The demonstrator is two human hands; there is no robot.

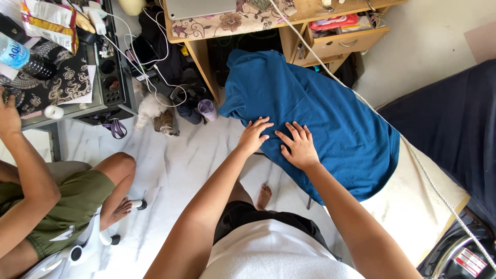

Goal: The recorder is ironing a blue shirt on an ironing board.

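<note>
Plain blue shirt point(315, 113), white marbled floor point(175, 165), floral-patterned desktop point(227, 23)

A blue T-shirt point(320, 119) is spread flat over a narrow board, of which only a thin leg point(309, 202) is seen at 6 o'clock. A white marble-patterned floor point(175, 165) is seen beneath, at 9 o'clock.

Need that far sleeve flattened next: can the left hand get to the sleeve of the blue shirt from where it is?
Probably yes. The left hand lies flat on the blue shirt, and the sleeve lies just beyond its fingertips with nothing between.
</note>
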